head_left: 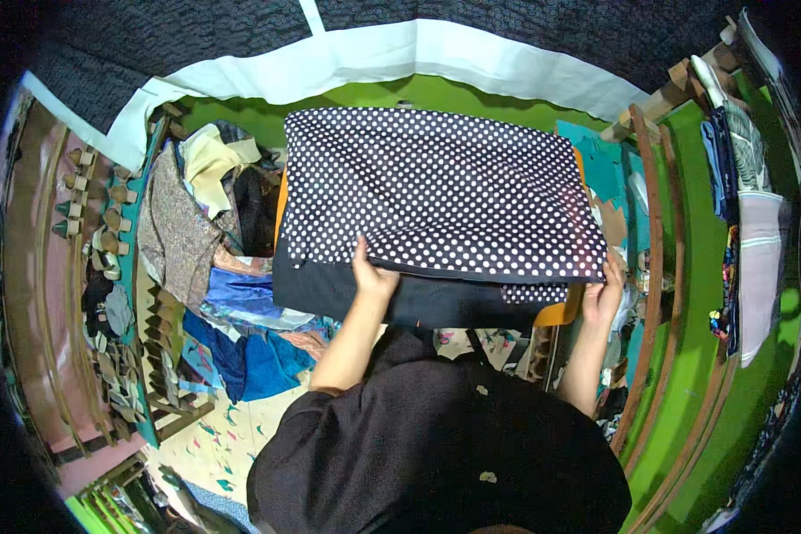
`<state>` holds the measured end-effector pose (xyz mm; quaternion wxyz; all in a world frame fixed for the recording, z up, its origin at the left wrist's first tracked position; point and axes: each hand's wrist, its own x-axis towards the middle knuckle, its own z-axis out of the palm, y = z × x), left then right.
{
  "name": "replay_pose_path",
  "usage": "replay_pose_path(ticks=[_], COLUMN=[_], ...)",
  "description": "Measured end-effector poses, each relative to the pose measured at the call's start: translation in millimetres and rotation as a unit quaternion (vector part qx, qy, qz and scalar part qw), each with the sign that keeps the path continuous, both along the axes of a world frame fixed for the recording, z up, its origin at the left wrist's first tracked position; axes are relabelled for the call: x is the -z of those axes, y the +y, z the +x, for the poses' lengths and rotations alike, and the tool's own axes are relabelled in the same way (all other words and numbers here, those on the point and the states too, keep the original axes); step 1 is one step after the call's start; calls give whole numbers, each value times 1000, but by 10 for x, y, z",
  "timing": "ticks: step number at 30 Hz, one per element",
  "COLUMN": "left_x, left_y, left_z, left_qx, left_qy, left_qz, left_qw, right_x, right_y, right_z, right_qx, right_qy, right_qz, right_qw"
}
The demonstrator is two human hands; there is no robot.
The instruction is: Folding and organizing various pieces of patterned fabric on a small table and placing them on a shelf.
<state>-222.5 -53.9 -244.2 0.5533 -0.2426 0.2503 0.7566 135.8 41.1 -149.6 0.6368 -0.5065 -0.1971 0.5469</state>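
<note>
A black cloth with white polka dots lies spread in front of me, with shallow creases across it. My left hand grips its near edge left of the middle, thumb on top and fingers hidden beneath. At the near right corner, my right hand pinches the same cloth, its fingers curled over the edge. Plain black cloth shows under the near edge. Below both, parts of an orange-yellow surface stick out at the sides.
To the left is a heap of fabrics, among them a speckled grey-brown cloth, a pale yellow piece and blue cloth. Further left stands a rack with spool-like pieces. Wooden rails and a hanging pale pink cloth are at right.
</note>
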Motion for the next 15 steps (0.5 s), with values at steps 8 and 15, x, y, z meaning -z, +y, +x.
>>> replay_pose_path(ticks=[8,15], left_x=[388,309], left_y=[-605,-1060], left_z=[-1471,-1481], left_qx=[-4,112], left_qy=[153,694], left_qz=[-170,-380], left_qw=[974,601], right_x=[52,1169], right_y=[-97,-609], right_z=[88,175], right_qx=[-6,24], right_qy=[8,-434], right_qz=[13,18], right_qw=[1000,900])
